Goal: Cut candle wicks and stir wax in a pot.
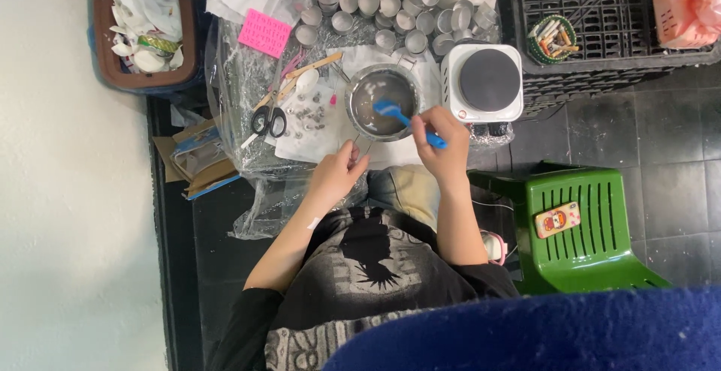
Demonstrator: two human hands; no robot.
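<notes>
A small metal pot (381,102) sits on the plastic-covered table, with pale liquid inside. My right hand (443,140) grips a blue spatula (405,121) whose head dips into the pot. My left hand (336,170) pinches the pot's handle (359,146) at its near side. Both forearms reach forward from my dark printed shirt.
Several small metal cups (390,3) crowd the table's far side. A white electric hotplate (485,82) stands right of the pot. Black scissors (268,121), wooden sticks and a pink mould (264,33) lie left. A bin (146,29), black crates (601,33) and a green stool (582,224) with a phone surround it.
</notes>
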